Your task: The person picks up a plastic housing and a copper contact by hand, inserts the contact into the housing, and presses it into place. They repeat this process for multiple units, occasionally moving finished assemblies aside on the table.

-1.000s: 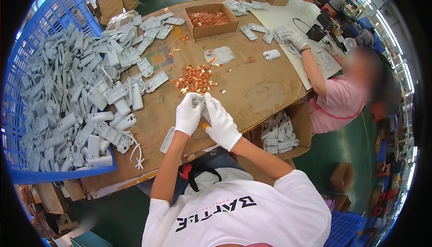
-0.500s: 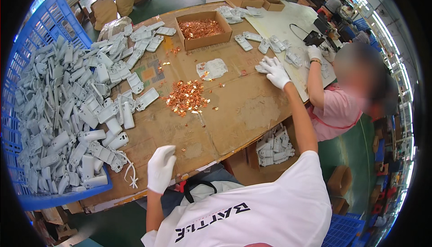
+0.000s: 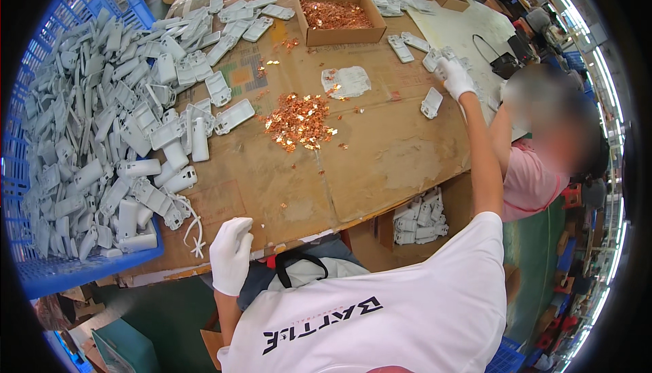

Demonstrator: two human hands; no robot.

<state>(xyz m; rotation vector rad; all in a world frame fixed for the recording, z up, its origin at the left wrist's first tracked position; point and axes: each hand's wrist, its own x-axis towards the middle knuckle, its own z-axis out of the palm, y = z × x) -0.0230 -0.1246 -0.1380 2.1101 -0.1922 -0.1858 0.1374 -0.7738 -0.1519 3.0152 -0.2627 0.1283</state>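
My right hand (image 3: 455, 78), in a white glove, reaches out to the far right side of the table. Its fingers are stretched over pale grey plastic housings (image 3: 430, 61) and touch or nearly touch them; no held piece shows. Just nearer to me, one housing (image 3: 431, 103) lies by itself on the cardboard. My left hand (image 3: 231, 256), gloved too, hovers by the table's front edge with loosely bent fingers and nothing visible in it. Small copper-coloured metal pieces (image 3: 297, 123) form a loose pile mid-table.
A blue crate (image 3: 41, 274) heaped with housings (image 3: 88, 115) spills over on the left. A cardboard box (image 3: 346, 36) of copper pieces stands at the back. Below the table edge, another box holds housings (image 3: 420, 220). A co-worker in pink (image 3: 533, 176) sits close on the right.
My right hand has moved farther away and to the right, leaving a housing on the cardboard near where it was. My left hand has shifted slightly left and toward me. The view has tilted.
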